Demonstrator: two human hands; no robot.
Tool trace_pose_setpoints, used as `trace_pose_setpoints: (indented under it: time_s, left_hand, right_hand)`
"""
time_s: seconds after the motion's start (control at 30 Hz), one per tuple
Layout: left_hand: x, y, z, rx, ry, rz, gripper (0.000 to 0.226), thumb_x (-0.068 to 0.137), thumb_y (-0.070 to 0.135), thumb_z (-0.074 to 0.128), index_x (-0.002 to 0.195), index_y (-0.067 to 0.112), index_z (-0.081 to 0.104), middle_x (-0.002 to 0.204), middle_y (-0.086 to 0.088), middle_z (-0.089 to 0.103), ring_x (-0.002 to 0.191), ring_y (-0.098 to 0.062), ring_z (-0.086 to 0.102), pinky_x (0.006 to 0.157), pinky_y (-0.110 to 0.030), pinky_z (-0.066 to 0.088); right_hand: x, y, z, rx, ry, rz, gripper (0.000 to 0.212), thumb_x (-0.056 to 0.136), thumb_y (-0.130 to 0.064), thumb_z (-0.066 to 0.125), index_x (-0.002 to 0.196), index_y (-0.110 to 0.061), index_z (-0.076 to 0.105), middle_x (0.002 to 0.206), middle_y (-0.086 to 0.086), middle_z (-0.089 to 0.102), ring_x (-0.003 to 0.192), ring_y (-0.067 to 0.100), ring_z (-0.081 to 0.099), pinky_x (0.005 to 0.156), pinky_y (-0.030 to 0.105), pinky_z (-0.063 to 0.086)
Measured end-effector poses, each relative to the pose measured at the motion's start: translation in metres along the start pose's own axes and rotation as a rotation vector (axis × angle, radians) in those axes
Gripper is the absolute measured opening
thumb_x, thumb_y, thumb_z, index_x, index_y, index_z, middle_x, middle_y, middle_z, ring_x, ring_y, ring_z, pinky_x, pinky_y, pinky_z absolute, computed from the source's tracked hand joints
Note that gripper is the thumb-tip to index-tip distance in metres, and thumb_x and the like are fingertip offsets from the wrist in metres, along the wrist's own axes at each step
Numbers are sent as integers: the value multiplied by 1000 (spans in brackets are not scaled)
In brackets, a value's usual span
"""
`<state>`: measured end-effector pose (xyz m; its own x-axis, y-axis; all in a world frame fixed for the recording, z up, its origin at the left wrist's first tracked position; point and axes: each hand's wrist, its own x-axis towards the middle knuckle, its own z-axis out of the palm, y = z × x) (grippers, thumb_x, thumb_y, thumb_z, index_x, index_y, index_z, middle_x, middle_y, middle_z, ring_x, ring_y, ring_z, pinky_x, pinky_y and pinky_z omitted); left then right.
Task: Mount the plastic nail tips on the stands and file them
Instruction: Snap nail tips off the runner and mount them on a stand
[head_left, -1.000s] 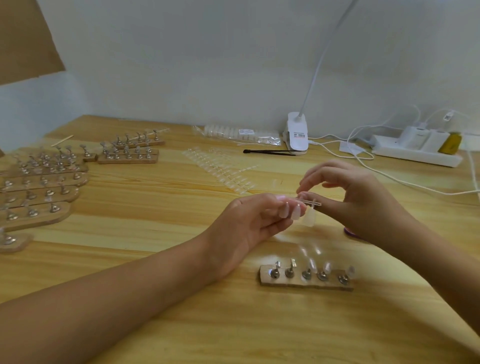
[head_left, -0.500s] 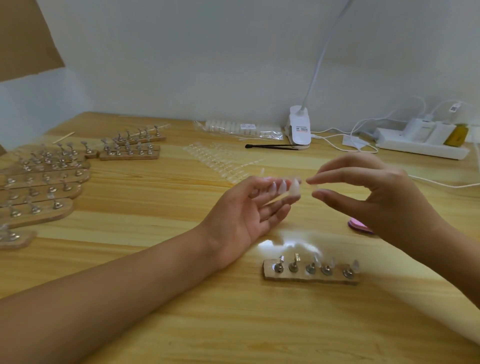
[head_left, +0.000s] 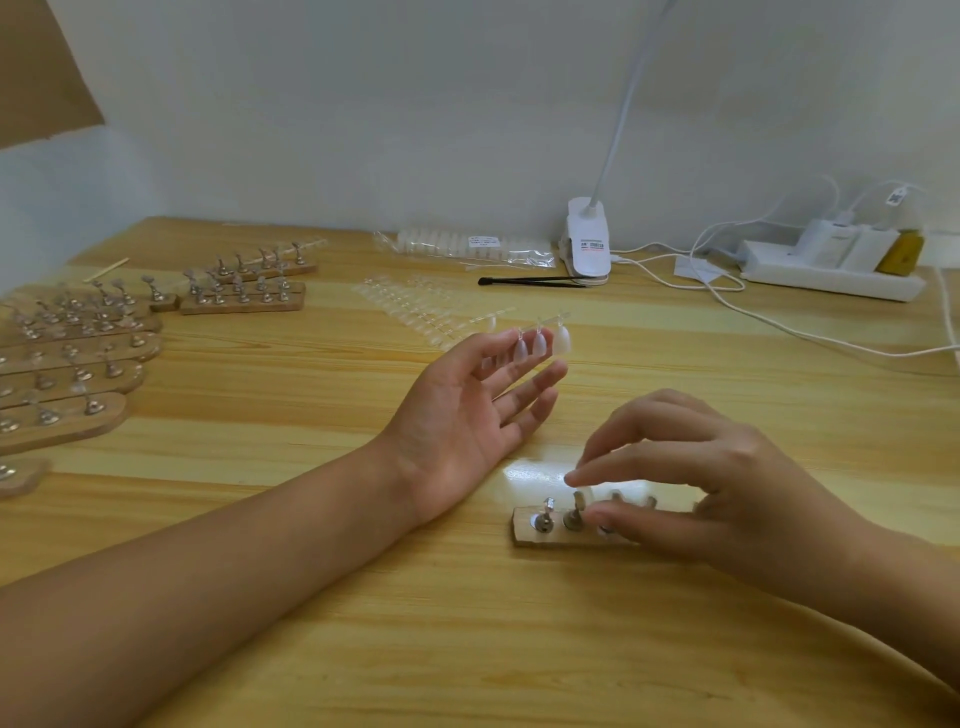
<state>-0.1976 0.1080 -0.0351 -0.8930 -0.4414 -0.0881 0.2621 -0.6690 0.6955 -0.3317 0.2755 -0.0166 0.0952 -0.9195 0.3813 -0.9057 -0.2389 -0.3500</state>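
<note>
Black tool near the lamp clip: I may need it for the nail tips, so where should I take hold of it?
Probably its free left half, pinched from above across the thin width. The black tool lies flat on the table, left to right, and its right end meets the lamp clip, so that end is crowded.

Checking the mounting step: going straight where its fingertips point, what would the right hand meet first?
Probably the second metal peg from the left on the wooden stand; the right hand is nearly there.
</note>
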Motion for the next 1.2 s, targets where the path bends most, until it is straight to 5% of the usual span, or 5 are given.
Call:
trace_pose_setpoints:
  time_s: [0.23, 0.57, 0.87, 0.97, 1.2]
  left_hand:
    - [1, 0, -2, 24, -22, 10, 20, 81, 25, 67, 97, 14, 61, 136, -9, 60, 111, -21, 65, 93, -30, 52]
    - [0, -2, 0, 98, -35, 23, 20, 88, 26, 62, 101, 12, 67, 130, -9, 64, 103, -15, 66, 88, -26, 54]
    - [-1, -16, 6, 456, -26, 155, 27, 80, 36, 63, 90, 15, 78, 101, 4, 75, 100, -9, 66, 90, -19, 52]
    - [-3, -19, 4, 576, -45, 163, 23, 80, 45, 64, 88, 29, 79, 95, 10, 74, 102, -8, 66, 98, -26, 50]
    - [-2, -21, 1, 693, -18, 148, 28, 82, 50, 62, 86, 28, 79, 98, 8, 75, 98, -7, 67, 104, -39, 47]
  right_hand:
    - [-1, -1, 5, -38, 13, -4, 25, 87, -43, 67, 99, -25, 78, 98, -13, 65, 98, 6, 59, 81, 25, 50]
    - [2, -3, 4, -42, -16, -23, 28, 88, -45, 62, 99, -24, 77, 99, -12, 65, 97, 5, 59, 83, 24, 49]
    - [25, -11, -29, -59, 358, -35, 21, 89, -31, 62, 94, -15, 74, 96, -5, 66, 95, 6, 61, 80, 15, 47]
    - [44, -6, -32, -167, 270, 35, 27, 89, -41, 63, 105, -22, 72, 107, -6, 62, 108, 16, 57, 93, 27, 44]
    - [61, 1, -16, -102, 205, 67, 28, 82, -43, 60, 88, -20, 76, 110, -3, 63, 112, 23, 54, 94, 37, 43]
